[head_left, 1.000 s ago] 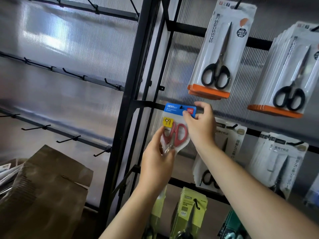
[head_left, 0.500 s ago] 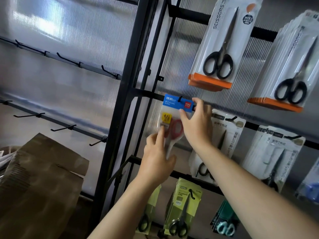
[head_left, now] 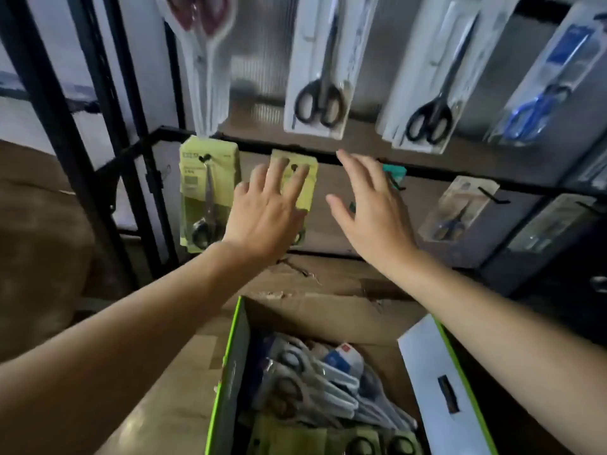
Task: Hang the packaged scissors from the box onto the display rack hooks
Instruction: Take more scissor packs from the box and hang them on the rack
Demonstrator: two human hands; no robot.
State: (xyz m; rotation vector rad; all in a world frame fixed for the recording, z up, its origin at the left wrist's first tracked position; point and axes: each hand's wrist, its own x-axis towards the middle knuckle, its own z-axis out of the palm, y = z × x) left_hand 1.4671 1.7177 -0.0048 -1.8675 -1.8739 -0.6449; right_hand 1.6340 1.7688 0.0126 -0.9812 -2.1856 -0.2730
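Body seen as two arms only. Left hand (head_left: 266,211) and right hand (head_left: 374,221) are bare. Left forearm (head_left: 147,323) and right forearm (head_left: 492,316) are bare to the frame edge, wrists too. Fingernail detail is lost to motion blur.

Matt metal, shiny plastic, plain cardboard
The rack (head_left: 56,126) is black matt metal; its back panel (head_left: 259,60) is ribbed, translucent plastic. Hanging packs (head_left: 315,77) have glossy clear plastic over card. The box (head_left: 328,313) is brown, matt cardboard.
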